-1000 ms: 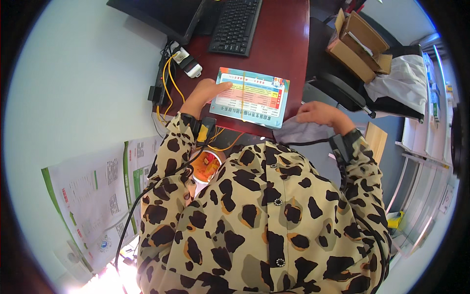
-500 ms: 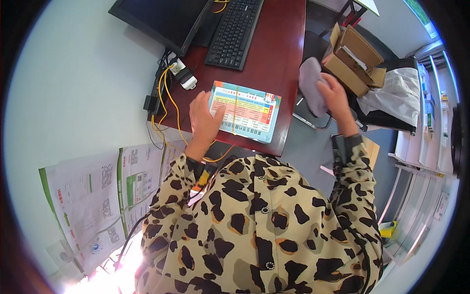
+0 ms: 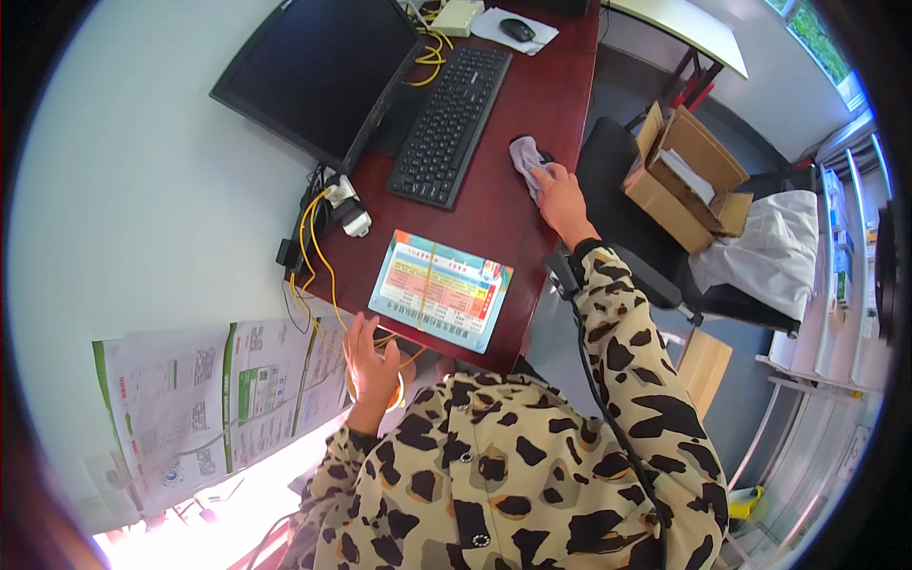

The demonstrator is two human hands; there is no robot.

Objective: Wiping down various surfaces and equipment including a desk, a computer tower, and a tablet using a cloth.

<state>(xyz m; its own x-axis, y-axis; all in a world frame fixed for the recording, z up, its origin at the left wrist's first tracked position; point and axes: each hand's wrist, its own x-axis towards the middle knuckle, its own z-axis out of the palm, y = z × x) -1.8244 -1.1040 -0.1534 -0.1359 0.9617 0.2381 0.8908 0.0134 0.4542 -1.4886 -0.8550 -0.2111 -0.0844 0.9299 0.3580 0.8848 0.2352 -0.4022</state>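
Brings the grey cloth (image 3: pixel 525 166) in from past the right edge of the desk (image 3: pixel 540 90) to just right of the keyboard (image 3: pixel 450 125), with the fingers of the right hand (image 3: pixel 564 204) clamped on it; draws the left hand (image 3: pixel 372 372) off the banded cards (image 3: pixel 461 288), well nearer than the keyboard, with thumb and fingers apart; leaves the cards flat between hand and keyboard
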